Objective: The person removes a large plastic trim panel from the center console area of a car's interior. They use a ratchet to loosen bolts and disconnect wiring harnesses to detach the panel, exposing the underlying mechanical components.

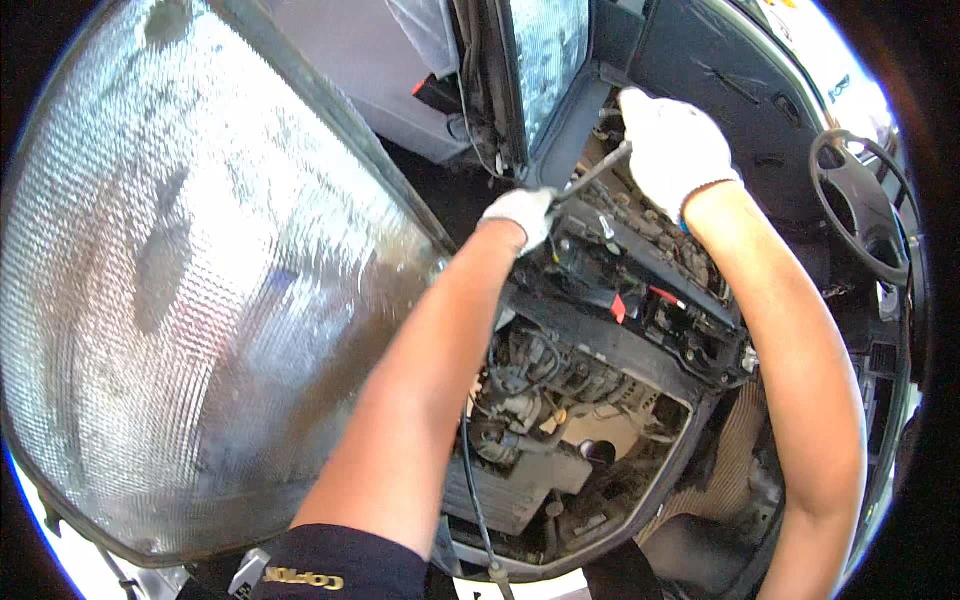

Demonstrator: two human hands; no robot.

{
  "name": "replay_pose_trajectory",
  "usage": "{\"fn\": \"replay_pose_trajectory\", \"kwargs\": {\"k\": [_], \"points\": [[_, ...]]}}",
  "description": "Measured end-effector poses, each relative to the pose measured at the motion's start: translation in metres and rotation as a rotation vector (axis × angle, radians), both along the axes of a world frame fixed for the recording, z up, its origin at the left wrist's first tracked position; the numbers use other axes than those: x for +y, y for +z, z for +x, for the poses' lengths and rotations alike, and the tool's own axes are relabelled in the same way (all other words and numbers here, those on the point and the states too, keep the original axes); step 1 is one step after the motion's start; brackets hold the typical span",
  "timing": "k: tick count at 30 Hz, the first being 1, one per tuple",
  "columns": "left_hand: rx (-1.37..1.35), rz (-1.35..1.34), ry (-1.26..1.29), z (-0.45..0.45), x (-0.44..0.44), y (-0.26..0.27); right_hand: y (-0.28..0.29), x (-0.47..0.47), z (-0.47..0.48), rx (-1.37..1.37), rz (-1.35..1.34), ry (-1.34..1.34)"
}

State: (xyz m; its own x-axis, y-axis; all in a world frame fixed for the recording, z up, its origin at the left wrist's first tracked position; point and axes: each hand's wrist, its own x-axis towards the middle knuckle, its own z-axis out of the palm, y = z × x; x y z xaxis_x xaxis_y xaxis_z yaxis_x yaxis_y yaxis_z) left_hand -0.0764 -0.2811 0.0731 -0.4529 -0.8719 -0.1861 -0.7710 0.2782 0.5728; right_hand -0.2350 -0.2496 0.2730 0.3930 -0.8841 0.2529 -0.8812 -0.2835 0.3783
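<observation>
My left hand point(529, 214), in a white knit work glove, is closed around the lower end of a dark metal rod point(596, 171). At the upper end my right hand point(671, 150), also gloved in white, grips the same rod. Slanting up to the right, the rod spans the gap between them. It looks like a tool's handle, but its ends are hidden by the gloves. Beneath the hands lies a black crossmember point(630, 244) with wiring and a small silver part point(606, 227) on it. A dusty engine point(525, 375) shows in the open bay below.
A raised panel lined with silver foil insulation point(225, 225) fills the left side. A grey ridged housing point(510, 487) and a black cable point(471, 472) are near me. A red tab point(618, 308) hangs by the crossmember. The steering wheel point(817, 187) is at far right.
</observation>
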Motion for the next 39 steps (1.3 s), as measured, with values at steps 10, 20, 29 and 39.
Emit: {"fn": "replay_pose_trajectory", "kwargs": {"k": [10, 20, 29, 39], "points": [[0.086, -0.421, 0.119, 0.009, 0.011, -0.076, 0.014, -0.038, -0.015, 0.309, 0.085, 0.463], [0.077, -0.393, 0.115, 0.008, 0.015, -0.059, 0.036, -0.024, 0.015, 0.281, 0.367, 0.128], [0.132, -0.403, 0.112, 0.012, 0.008, -0.075, 0.045, -0.017, 0.034, -0.187, 0.586, -0.303], [0.112, -0.494, 0.087, 0.006, 0.002, -0.082, 0.08, -0.02, 0.054, -0.317, 0.919, -0.675]]}}
